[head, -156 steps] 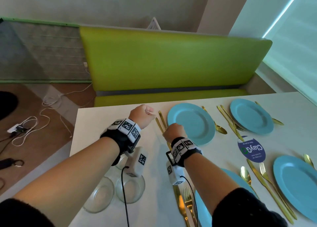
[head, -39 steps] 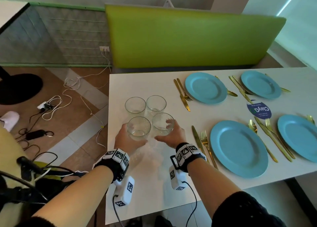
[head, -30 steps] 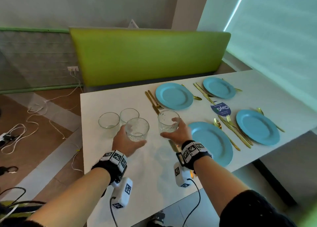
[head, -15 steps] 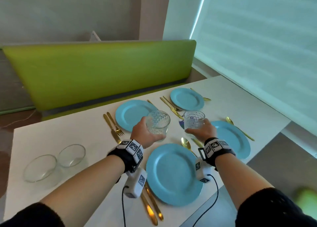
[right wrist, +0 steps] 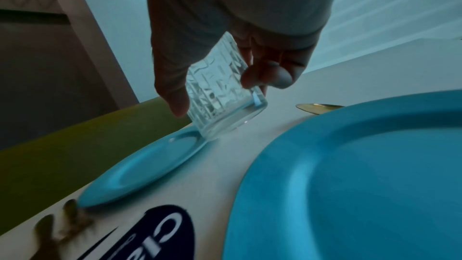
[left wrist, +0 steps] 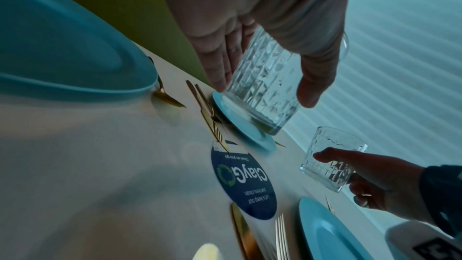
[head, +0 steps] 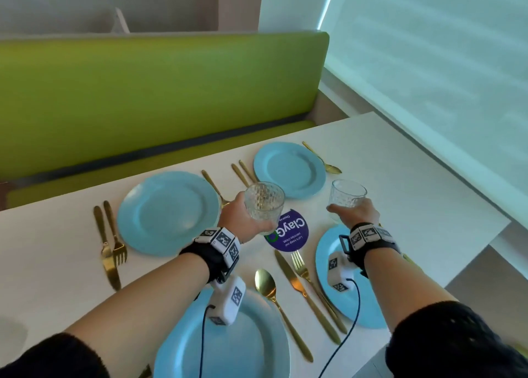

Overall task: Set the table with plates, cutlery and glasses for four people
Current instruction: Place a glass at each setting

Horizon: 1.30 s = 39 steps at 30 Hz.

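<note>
My left hand [head: 243, 220] grips a cut-pattern clear glass [head: 264, 205] [left wrist: 262, 90] in the air above the table's middle, just over a round dark-blue sticker [head: 288, 233]. To the right, my right hand [head: 354, 215] holds a second such glass [head: 345, 196] [right wrist: 220, 94] above the gap between the far right blue plate [head: 288, 169] and the near right blue plate [head: 354, 295]. Two more blue plates lie at far left [head: 167, 212] and near centre [head: 228, 343]. Gold knives, forks and spoons [head: 300, 280] flank the plates.
The white table [head: 414, 200] ends close on the right, under a window blind. A green bench [head: 160, 92] runs along its far side. Cables hang from both wrist cameras over the near plates.
Both hands lifted a glass each from the cluster at the table's left end and carried them right, over the place settings. Half a second ago they were slightly nearer me.
</note>
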Available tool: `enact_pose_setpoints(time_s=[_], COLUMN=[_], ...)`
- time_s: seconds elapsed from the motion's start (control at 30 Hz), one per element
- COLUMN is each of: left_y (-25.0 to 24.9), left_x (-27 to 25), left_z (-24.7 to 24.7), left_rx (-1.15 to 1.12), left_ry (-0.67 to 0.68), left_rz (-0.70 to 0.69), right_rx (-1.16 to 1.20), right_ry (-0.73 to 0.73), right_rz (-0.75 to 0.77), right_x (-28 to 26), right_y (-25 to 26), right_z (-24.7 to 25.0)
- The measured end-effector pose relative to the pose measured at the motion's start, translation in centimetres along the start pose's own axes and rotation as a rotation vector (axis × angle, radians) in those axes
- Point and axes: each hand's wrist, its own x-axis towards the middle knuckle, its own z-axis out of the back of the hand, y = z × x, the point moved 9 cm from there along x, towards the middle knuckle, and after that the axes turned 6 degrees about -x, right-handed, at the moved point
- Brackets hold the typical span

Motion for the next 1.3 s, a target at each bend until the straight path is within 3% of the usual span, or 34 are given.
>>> enact_pose_setpoints(time_s=[0.23,0.6,1.3], left_y=[0.5,0.9,-0.2], left_x=[3.5,5.6,5.1], left_z=[-2.9,-5.7,-9.7], left_rx=[-0.004,0.095,0.094], left_ry=[0.022,0.048,0.116], left_rz=[0.052,0.086,0.022], right_rx=[0.019,-0.038,-0.127], right_ry=[-0.013,-0.037,0.012], right_rz=[-0.099,-0.191,-0.078], right_x=[5.2,7.8,8.7], right_y=[-1.1,-3.2,-4.2], right_z=[-0.2,-0.8,0.2])
